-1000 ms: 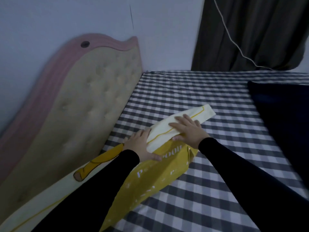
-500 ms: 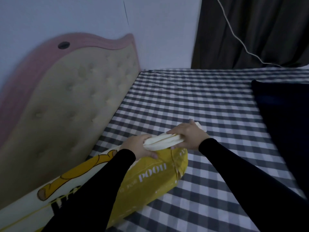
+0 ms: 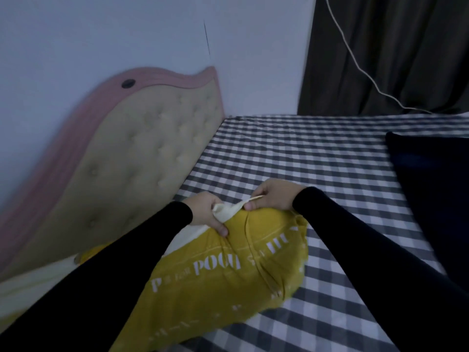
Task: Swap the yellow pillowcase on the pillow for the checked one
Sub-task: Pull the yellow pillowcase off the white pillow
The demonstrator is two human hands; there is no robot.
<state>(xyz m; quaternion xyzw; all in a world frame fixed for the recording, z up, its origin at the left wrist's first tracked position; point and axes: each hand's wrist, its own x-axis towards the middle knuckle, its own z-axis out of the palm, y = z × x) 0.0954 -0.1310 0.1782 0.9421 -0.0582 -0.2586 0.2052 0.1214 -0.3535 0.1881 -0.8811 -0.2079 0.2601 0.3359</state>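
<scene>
My left hand (image 3: 205, 212) and right hand (image 3: 272, 195) both pinch the cream flap (image 3: 228, 210) at the open end of the yellow pillowcase (image 3: 228, 270): left grip closed on its bunched corner, right grip closed on the thin edge between thumb and fingers. I hold it at both ends so the mouth stays gathered and under control; I judge this is the opening I must work to get the pillow out.

The pillow lies on the bed (image 3: 317, 168), its open end toward 12 o'clock and its body running back toward 7 o'clock under my left sleeve. It sits beside the headboard (image 3: 142, 158) at 9 o'clock.

The pillow itself is hidden inside the case. My sleeves cover part of the case, and its lower end is cut off by the frame. I cannot pick out a checked pillowcase; the bed's sheet is checked too. A dark cloth (image 3: 431, 189) at 3 o'clock is too dim to identify.
</scene>
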